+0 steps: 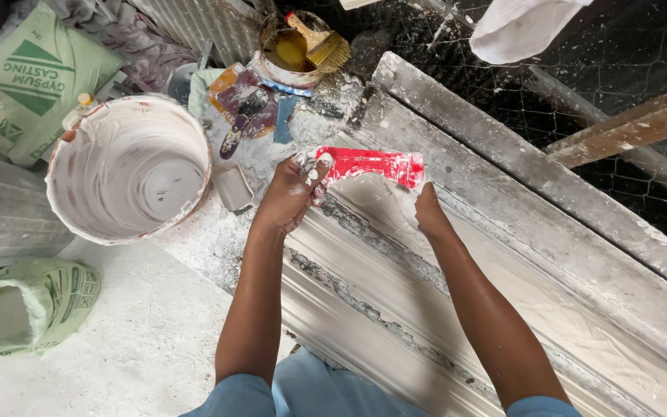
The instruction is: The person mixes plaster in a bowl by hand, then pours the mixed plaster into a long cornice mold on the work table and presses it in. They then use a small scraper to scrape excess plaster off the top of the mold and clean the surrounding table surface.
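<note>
Head view: a red scraper [370,165] is held across the long plaster moulding [503,309], its long axis between both hands; left hand [291,193] is closed on one end, right hand [426,208] on the other.

Both bare forearms are being stretched forward. The left hand [291,193] is being held knuckles up, its plaster-smeared fingers [314,171] curled tight. The right hand [426,208] is being pressed down, its fingers hidden.

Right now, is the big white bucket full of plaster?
No, the white bucket stands empty beside the left hand, with only a plaster film on its walls.
</note>
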